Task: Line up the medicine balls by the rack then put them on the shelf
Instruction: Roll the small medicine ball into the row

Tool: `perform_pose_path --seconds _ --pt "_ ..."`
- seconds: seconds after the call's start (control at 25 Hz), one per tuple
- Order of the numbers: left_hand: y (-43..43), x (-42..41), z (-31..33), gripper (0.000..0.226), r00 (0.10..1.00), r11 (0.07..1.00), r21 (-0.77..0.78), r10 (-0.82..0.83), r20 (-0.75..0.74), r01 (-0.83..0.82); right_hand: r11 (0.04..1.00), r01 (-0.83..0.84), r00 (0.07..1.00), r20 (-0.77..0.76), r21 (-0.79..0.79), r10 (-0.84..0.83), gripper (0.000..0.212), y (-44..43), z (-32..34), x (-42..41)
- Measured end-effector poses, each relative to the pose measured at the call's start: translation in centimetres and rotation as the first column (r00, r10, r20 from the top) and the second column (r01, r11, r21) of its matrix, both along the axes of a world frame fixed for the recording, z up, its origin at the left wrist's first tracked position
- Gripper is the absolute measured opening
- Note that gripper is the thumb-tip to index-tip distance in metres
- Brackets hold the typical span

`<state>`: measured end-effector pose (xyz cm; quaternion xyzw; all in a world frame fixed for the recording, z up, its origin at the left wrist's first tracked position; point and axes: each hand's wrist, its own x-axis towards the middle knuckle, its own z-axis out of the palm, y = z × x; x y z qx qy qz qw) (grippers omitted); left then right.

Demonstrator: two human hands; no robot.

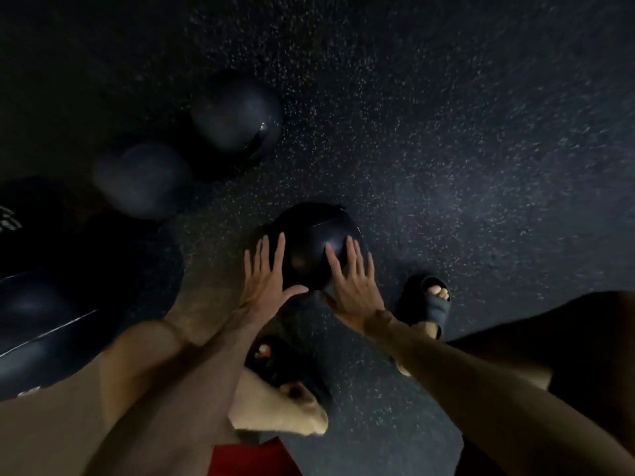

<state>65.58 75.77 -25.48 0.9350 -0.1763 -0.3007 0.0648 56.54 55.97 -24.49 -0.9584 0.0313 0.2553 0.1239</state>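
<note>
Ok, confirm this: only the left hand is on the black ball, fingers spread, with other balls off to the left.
Wrong on one count: the head view shows both the left hand and the right hand on the black ball, fingers spread. Other balls do lie off to the left.

text readable: none | left edge, mid-height: white marks [7, 218] on dark object [32, 201], blurred and cut by the frame edge, cannot be read | lower left: small pale marks [29, 393] at lower edge of big ball [37, 324], too blurred to tell if print | frame dim and motion-blurred
</note>
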Motion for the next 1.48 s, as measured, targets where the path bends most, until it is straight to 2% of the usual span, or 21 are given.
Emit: perform_pose_path --seconds 0.12,0.2,0.28,0.36,0.48,0.56,0.68,0.76,0.8,0.84,0.88,0.96,1.08,1.2,1.24,1.28,1.32,1.4,1.44,1.48 --pt "-1.7 4.2 -2.9 0.109 0.998 0.958 -0.285 -0.019 0.062 0.036 0.97 0.148 0.936 0.289 0.192 -0.2 0.084 -2.5 -4.9 2.0" --pt "-6.0 7.6 -3.7 0.089 0.989 0.909 -0.413 0.108 0.101 -0.057 0.873 0.294 0.837 0.336 0.388 -0.431 0.073 -5.4 -6.9 5.3" --pt "-11.6 12.0 -4.1 0.071 0.952 0.844 -0.496 0.29 0.1 -0.205 0.711 0.429 0.712 0.275 0.557 -0.646 0.06 -8.9 -7.6 9.6" --pt "-15.3 15.3 -4.1 0.065 0.949 0.801 -0.55 0.313 0.049 -0.236 0.575 0.536 0.645 0.14 0.618 -0.752 0.054 -12.6 -7.4 13.5" --pt "-15.9 14.2 -4.6 0.072 0.969 0.791 -0.611 0.178 0.17 -0.038 0.398 0.727 0.539 -0.107 0.559 -0.835 0.055 -17.3 -7.1 16.6" --pt "-14.5 11.5 -5.3 0.077 0.959 0.762 -0.645 0.141 0.246 0.053 0.351 0.763 0.506 -0.163 0.544 -0.847 0.053 -18.1 -7.2 17.2" --pt "-15.7 12.0 -5.9 0.076 0.941 0.782 -0.623 0.232 0.246 -0.03 0.385 0.663 0.507 -0.007 0.642 -0.862 0.045 -17.1 -6.7 16.8" --pt "-19.4 14.9 -4.9 0.071 0.929 0.817 -0.554 0.315 0.193 -0.162 0.54 0.547 0.548 0.215 0.639 -0.809 0.048 -15.7 -6.6 15.6" --pt "-21.6 16.5 -4.4 0.067 0.916 0.812 -0.53 0.372 0.151 -0.243 0.64 0.505 0.574 0.329 0.579 -0.75 0.053 -15.0 -6.6 15.0" --pt "-23.7 18.0 -3.9 0.064 0.9 0.79 -0.531 0.422 0.107 -0.307 0.703 0.487 0.581 0.409 0.518 -0.704 0.058 -14.7 -7.0 14.6" --pt "-25.5 19.1 -3.5 0.061 0.886 0.752 -0.562 0.458 0.071 -0.344 0.72 0.497 0.575 0.437 0.485 -0.692 0.062 -14.8 -7.3 14.8" --pt "-27.2 19.8 -3.2 0.056 0.9 0.714 -0.643 0.427 0.087 -0.277 0.654 0.567 0.528 0.389 0.5 -0.755 0.067 -16.7 -7.4 16.7" --pt "-25.8 17.6 -4.2 0.07 0.951 0.801 -0.593 0.24 0.194 -0.081 0.502 0.676 0.438 0.255 0.54 -0.862 0.059 -20.9 -7.8 20.7" --pt "-24.9 15.7 -5.1 0.099 0.972 0.865 -0.488 0.2 0.127 -0.114 0.293 0.79 0.343 0.01 0.539 -0.939 0.056 -26.5 -7.1 26.4" --pt "-25.4 16.3 -5.1 0.102 0.973 0.873 -0.465 0.213 0.09 -0.148 0.275 0.813 0.339 -0.033 0.513 -0.94 0.057 -27.7 -6.8 27.9" --pt "-26.5 17.6 -4.7 0.103 0.971 0.877 -0.443 0.232 0.05 -0.187 0.303 0.813 0.36 -0.02 0.498 -0.933 0.057 -28.5 -6.6 29.1" --pt "-27.8 19.2 -4.1 0.102 0.967 0.883 -0.411 0.253 0.012 -0.226 0.381 0.778 0.41 0.055 0.5 -0.91 0.056 -28.7 -6.5 29.7" --pt "-30.5 23.3 -3.0 0.098 0.946 0.88 -0.353 0.318 -0.06 -0.318 0.627 0.607 0.566 0.287 0.489 -0.773 0.055 -28.0 -6.7 29.7" --pt "-31.9 25.1 -2.6 0.096 0.927 0.861 -0.346 0.362 -0.096 -0.372 0.72 0.531 0.632 0.358 0.447 -0.688 0.057 -27.6 -7.1 29.5" --pt "-33.2 26.5 -2.4 0.094 0.909 0.837 -0.36 0.401 -0.109 -0.413 0.761 0.502 0.665 0.38 0.41 -0.643 0.058 -27.7 -7.4 29.5"
